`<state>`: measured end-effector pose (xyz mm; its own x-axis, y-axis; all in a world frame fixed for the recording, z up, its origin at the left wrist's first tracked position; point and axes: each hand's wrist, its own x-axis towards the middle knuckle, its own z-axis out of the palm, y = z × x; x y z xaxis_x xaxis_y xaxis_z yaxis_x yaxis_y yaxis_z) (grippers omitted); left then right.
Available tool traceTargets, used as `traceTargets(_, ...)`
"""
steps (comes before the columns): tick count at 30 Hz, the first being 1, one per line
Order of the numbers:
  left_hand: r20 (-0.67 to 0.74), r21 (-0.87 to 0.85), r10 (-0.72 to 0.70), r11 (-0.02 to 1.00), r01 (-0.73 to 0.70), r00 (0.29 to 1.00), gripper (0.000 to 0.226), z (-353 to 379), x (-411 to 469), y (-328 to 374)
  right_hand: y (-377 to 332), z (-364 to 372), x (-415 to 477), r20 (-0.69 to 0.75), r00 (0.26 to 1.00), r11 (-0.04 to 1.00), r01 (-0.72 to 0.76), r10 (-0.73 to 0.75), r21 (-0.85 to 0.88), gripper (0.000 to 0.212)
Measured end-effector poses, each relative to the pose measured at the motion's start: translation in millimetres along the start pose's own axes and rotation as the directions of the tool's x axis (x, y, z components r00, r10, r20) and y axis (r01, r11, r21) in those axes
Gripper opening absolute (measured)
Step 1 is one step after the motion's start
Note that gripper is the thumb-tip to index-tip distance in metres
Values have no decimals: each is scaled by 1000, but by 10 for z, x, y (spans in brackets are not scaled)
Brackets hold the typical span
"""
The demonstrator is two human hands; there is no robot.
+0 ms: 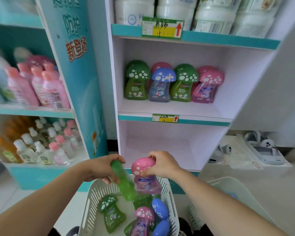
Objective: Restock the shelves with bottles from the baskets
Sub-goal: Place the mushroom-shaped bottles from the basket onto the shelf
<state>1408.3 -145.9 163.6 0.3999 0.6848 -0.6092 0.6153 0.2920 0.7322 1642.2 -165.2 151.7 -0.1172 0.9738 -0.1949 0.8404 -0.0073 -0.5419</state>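
A white slatted basket [90,201] at the bottom centre holds several mushroom-capped bottles, green, pink and blue. My left hand [104,167] grips a green bottle [124,183] by its cap end, lifted above the basket and tilted. My right hand [162,163] holds the pink cap of a pink bottle [146,178], upright over the basket's far rim. On the middle shelf [170,109] stand several such bottles [174,84] in a row. The lower shelf [160,147], just behind my hands, has nothing on it.
A second white basket [232,188] sits at the right. The teal unit on the left carries pink bottles [39,86] and small clear bottles [39,147]. White tubs [177,11] fill the top shelf. Bagged items [255,150] lie on the floor at the right.
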Motion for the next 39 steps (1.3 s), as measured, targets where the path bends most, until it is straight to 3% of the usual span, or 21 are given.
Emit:
traceTargets(3,-87,201,20,980,-3,996,74,-47,-60,66,-57,-127,-28,-34,999,1000,9,-9,16,57)
traceTargets(6,-193,404,103,914,-17,976,71,-52,-150,195,-133,-276,-59,-62,997,999,39,-38,17,56)
traceTargets(10,-217,628,216,778,-34,952,63,-40,-308,426,-200,-516,-128,-109,993,998,45,-39,50,56)
traceTargets(16,-284,640,252,768,-13,925,55,-61,-527,766,-212,-907,-206,-207,978,974,27,21,226,63)
traceTargets(22,-358,693,366,721,-19,859,67,-28,-739,1149,-246,-1311,-285,-308,950,949,58,43,310,57)
traceTargets(32,-472,758,618,649,-69,629,70,35,-883,1866,-197,-1998,-391,-478,876,934,117,63,338,67)
traceTargets(35,-500,737,634,669,-94,590,61,34,-874,2036,-136,-2183,-385,-514,855,938,122,66,323,66)
traceTargets(39,-534,711,646,692,-124,546,65,43,-825,2234,-33,-2385,-329,-561,824,944,120,77,306,65)
